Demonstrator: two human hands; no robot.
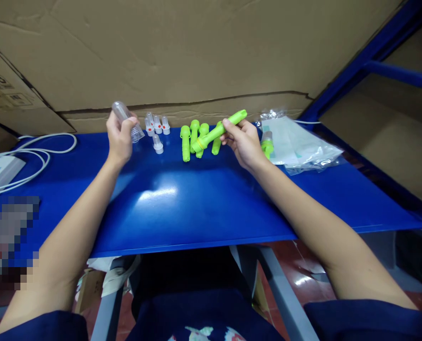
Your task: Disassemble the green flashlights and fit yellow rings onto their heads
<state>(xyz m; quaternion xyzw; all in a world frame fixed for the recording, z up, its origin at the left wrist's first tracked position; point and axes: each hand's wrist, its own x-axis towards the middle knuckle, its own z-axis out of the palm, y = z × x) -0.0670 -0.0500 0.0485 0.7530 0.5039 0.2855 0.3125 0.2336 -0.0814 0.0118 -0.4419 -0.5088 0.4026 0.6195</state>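
Above your blue worktop (204, 208), left hand (119, 138) grips clear plastic tube (121, 112); right hand (245, 146), lime-green plastic tube (211, 135); clear bag (299, 142) holds pale contents.

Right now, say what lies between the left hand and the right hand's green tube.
In the head view, small clear pieces, some marked red, come first, then loose green tubes, some partly behind the held tube.

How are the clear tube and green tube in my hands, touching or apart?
Apart: the head view shows a wide gap between the clear tube in your left hand and green tube in your right hand.
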